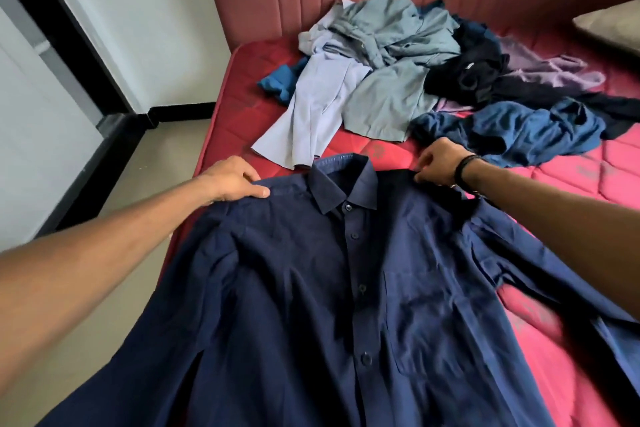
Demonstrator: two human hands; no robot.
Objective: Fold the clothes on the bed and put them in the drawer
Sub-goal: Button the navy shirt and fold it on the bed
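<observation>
A navy blue button-up shirt (329, 288) lies front side up on the near part of the red mattress (571, 191), collar pointing away from me. My left hand (232, 180) pinches its left shoulder between thumb and fingers. At the other shoulder, my right hand (440, 163) pinches the fabric with curled fingers; a dark band sits on that wrist. The shirt's left side hangs over the bed's edge. No drawer is in view.
A heap of unfolded clothes (398, 55) lies at the head of the bed: grey, pale lilac, black, purple and blue pieces. A blue garment (512, 128) lies just beyond my right hand. A pillow (613, 28) sits far right. Tiled floor (145, 166) lies left of the bed.
</observation>
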